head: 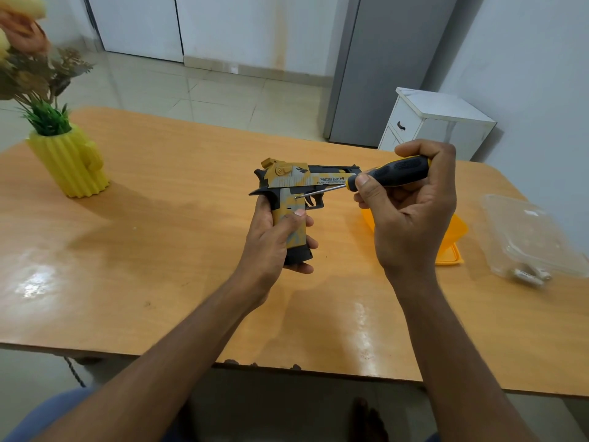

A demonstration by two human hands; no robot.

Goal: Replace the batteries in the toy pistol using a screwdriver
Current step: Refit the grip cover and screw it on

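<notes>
At frame centre, above a glossy wood-grain table (134, 237), the left hand (274, 240) grips the handle of a yellow-grey camouflage plastic toy pistol (294, 183). The right hand (411, 212) grasps a black-and-yellow screwdriver (392, 172), its slim metal tip touching the pistol's grip. A clear plastic container (529, 231) holding batteries (529, 275) sits lower right; a ribbed yellow vase (68, 162) stands upper left.

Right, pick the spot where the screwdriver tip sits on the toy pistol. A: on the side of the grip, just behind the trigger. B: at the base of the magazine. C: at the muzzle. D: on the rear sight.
A: the screwdriver, held in the right hand, has its tip on the side of the toy pistol grip beside the trigger, while the left hand holds the grip.
</notes>
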